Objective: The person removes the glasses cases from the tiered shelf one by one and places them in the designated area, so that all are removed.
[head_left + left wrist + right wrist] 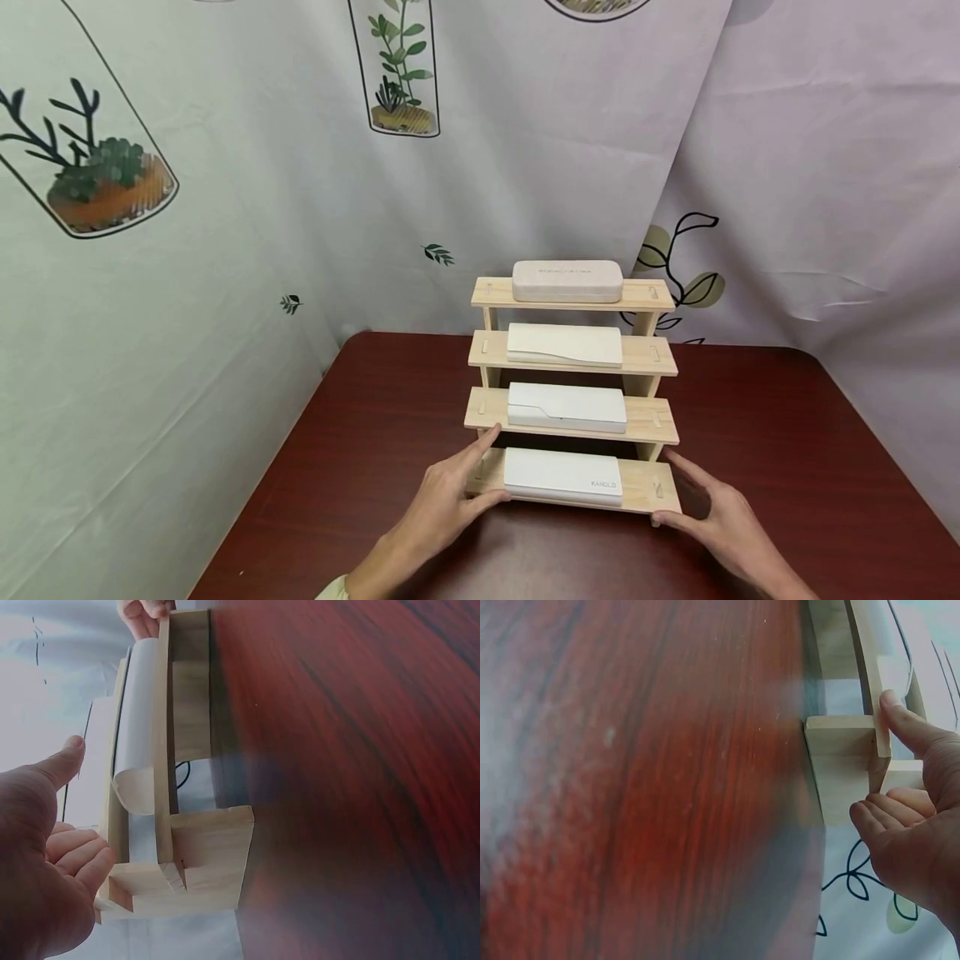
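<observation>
A four-tier stepped wooden display rack stands on the table, one case on each tier. From the top come a rounded pinkish-white case, a white case with a curved flap edge, a white case with a stepped flap and a lettered white case. My left hand is at the rack's lower left end, thumb and fingers spread. At the lower right end, my right hand holds the bottom tier, its thumb on the front edge and its fingers around the end.
The dark red-brown table extends around the rack on both sides and in front. Behind it hangs a pale curtain printed with plants, close to the table's back edge.
</observation>
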The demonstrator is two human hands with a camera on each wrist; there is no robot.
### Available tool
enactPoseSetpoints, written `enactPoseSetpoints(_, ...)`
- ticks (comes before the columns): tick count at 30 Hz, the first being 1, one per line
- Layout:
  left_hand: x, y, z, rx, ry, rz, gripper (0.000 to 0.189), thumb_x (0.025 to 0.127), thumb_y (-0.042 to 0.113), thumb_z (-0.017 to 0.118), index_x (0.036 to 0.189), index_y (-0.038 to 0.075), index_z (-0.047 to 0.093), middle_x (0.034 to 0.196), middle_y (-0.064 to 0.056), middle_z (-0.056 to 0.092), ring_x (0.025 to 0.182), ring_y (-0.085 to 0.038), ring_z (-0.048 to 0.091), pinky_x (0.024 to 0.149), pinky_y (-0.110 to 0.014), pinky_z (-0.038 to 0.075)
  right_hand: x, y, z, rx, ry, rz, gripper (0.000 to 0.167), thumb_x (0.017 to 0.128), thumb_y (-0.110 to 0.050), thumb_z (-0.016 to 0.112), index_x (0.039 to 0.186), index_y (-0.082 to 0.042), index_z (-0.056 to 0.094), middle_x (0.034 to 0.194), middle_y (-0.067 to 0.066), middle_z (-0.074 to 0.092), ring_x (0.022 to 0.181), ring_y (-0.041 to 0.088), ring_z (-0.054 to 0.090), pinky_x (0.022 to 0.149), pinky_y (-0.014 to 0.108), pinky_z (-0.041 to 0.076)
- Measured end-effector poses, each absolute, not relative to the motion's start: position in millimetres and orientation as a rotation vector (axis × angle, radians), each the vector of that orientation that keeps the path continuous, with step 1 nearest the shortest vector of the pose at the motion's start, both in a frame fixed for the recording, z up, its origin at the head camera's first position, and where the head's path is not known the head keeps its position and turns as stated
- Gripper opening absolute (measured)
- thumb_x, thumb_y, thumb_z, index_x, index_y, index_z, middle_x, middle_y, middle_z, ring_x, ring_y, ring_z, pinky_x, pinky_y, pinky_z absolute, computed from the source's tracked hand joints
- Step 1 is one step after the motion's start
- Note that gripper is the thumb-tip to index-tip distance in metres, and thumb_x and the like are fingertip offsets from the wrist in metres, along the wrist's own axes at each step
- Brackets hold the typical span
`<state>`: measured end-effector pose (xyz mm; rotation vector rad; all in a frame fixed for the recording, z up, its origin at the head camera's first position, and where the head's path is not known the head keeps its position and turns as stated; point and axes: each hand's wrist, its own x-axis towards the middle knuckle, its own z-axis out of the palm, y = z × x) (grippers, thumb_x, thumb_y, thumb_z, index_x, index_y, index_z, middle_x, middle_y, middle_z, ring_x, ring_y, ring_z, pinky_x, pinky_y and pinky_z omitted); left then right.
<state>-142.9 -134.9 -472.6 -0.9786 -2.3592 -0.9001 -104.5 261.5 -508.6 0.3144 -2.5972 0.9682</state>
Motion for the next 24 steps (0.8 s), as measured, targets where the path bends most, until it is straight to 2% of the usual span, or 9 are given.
enactPoseSetpoints(3, -143.2, -133.3, -474.3, -0.978, -2.352, -0.900, 0.090, 0.081, 0.024, 0.094, 0.157, 0.004, 0.050, 0.148, -0.011, 0.064, 0.126, -0.026, 0.067, 0.097, -0.043, 0.060, -103.9, 259.5, -506.0, 0.303, -2.618, 1.017, 0.089, 0.067, -0.028, 0.103, 0.143, -0.002, 0.065, 0.131, 0.023, 0.071, 0.118, 0.015, 0.066, 0.090, -0.002, 0.033)
enactPoseSetpoints(8, -142.6, -132.2, -477.7, -0.980, -2.357, -0.902, 0.085, 0.081, 0.026, 0.094, 0.154, 0.006, 0.055, 0.146, -0.007, 0.065, 0.120, -0.023, 0.071, 0.092, -0.041, 0.061, -103.6, 257.2, -502.0, 0.281, -2.657, 1.084, 0.087, 0.072, -0.029, 0.100, 0.145, 0.000, 0.063, 0.131, 0.026, 0.070, 0.117, 0.019, 0.068, 0.088, -0.001, 0.038)
enactPoseSetpoints(18, -143.7, -127.1, -486.2, -0.990, -2.452, -0.920, 0.081, 0.082, 0.026, 0.093, 0.151, 0.003, 0.058, 0.146, -0.008, 0.065, 0.122, -0.023, 0.070, 0.092, -0.041, 0.062, -103.9, 256.6, -500.7, 0.261, -2.677, 1.089, 0.086, 0.073, -0.031, 0.099, 0.145, -0.001, 0.063, 0.131, 0.025, 0.070, 0.115, 0.018, 0.069, 0.086, 0.009, 0.049)
enactPoseSetpoints(24, -145.3, -124.0, -488.3, -0.988, -2.455, -0.923, 0.080, 0.082, 0.025, 0.094, 0.149, 0.001, 0.058, 0.144, -0.010, 0.066, 0.122, -0.024, 0.070, 0.093, -0.042, 0.061, -104.9, 257.1, -501.5, 0.277, -2.653, 1.065, 0.084, 0.072, -0.031, 0.100, 0.142, -0.002, 0.066, 0.128, 0.022, 0.073, 0.113, 0.015, 0.069, 0.086, 0.005, 0.045)
